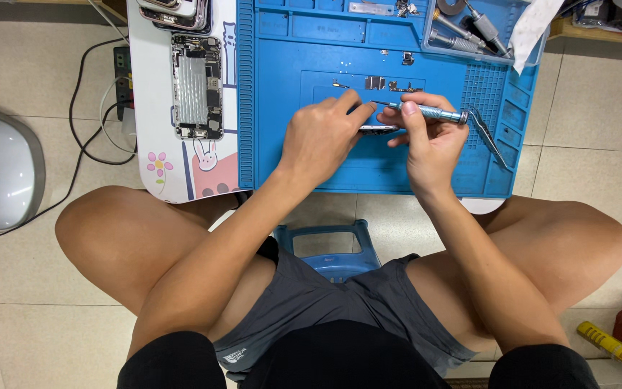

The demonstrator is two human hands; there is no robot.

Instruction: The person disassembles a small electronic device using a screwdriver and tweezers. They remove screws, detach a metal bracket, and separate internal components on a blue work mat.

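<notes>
The person sits on a small blue stool (334,248), with the knees apart, and both forearms go forward over the blue work mat (304,162).

The left hand (322,137) lies with the palm down on the mat. Its fingers (350,101) are curled together and they press on the edge of a thin, dark phone part (378,129), which lies flat on the mat just under the fingertips of both hands. How tightly this part is gripped cannot be told, because the hand hides most of it.

The right hand (430,140) is just beside the left one, nearly touching it. Its thumb and fingers (410,108) are closed around a slim metal screwdriver (426,111). The tool lies almost level; its tip points toward the left fingers and its end sticks out to the right of the right hand.

Just to the right of that end, tweezers (489,137) rest on the mat. Beyond the fingers, a row of small metal pieces (383,84) lies on the mat. To the left of the left hand, well apart, an opened phone (196,86) lies on a white board with a rabbit drawing (206,155). Farthest away, in the tray at the top of the mat, there are more tools (462,32).
</notes>
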